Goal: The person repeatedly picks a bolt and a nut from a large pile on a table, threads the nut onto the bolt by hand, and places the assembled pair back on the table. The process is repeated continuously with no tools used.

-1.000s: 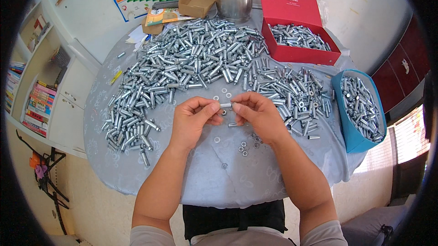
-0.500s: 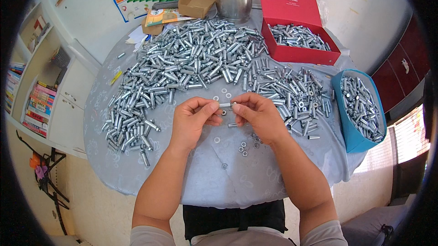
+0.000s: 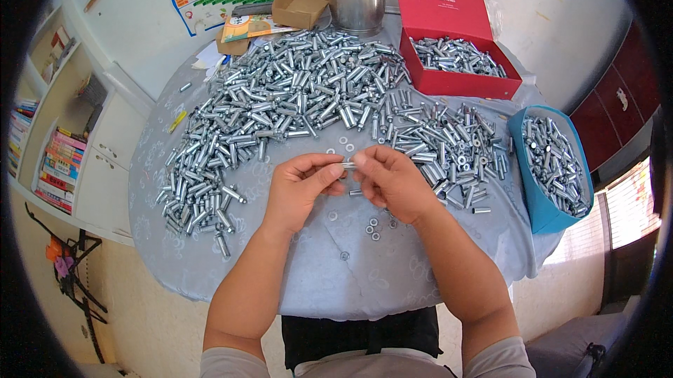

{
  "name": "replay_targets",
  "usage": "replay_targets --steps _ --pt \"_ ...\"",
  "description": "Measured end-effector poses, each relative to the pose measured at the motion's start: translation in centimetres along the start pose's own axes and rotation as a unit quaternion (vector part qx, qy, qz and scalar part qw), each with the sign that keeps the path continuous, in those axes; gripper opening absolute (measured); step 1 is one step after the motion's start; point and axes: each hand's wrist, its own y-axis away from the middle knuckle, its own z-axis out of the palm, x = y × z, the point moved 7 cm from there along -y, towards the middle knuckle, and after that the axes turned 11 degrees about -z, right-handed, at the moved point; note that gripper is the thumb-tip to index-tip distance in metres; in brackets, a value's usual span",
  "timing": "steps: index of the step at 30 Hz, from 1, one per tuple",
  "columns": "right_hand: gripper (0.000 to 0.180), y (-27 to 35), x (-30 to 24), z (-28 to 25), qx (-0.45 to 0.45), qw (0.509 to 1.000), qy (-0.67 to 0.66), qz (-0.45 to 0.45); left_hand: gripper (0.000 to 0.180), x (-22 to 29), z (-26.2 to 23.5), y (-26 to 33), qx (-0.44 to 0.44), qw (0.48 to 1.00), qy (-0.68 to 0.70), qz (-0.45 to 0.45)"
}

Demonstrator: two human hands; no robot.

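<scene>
Near the middle of the table, my left hand pinches a small silver expansion bolt between thumb and fingertips. From the other side, my right hand is closed on the bolt's right end. Only a short stretch of metal shows between the fingertips, so I cannot tell which parts are on it. Loose washers lie just beyond my hands. Closer to me, a few nuts sit together below my right hand, and single washers are scattered on the grey cloth.
A big heap of expansion bolts spreads across the far and left table. A smaller pile lies right of my hands. An open red box and a blue fabric bin hold more. A steel pot stands behind.
My right hand has shifted slightly left, closer to my left hand. Less of the expansion bolt shows between the fingers, and the nut seen beneath it is now hidden.
</scene>
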Motion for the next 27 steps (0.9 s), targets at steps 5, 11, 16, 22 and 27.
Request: replay_targets --steps 5,11,16,22,27 --pt "0.024 0.0 -0.7 -0.8 0.055 0.998 0.009 -0.028 0.023 0.0 -1.1 -0.1 0.043 0.999 0.012 -0.019" --pt "0.02 -0.1 -0.8 -1.2 0.04 0.996 -0.084 -0.01 0.02 0.4 -1.0 -0.1 0.028 0.999 0.012 0.013" --pt "0.018 0.1 -0.4 -0.7 0.054 0.998 0.018 -0.012 0.018 0.5 -0.3 0.3 0.03 0.998 -0.059 0.011" --pt "0.016 1.2 -6.7 -6.8 0.301 0.849 0.32 -0.295 0.02 2.9 -6.3 0.2 0.242 0.922 -0.287 0.098" --pt "0.019 2.7 -9.7 -7.9 0.337 0.694 0.539 -0.34 0.032 4.3 -4.2 1.6 0.22 0.782 -0.575 0.096"
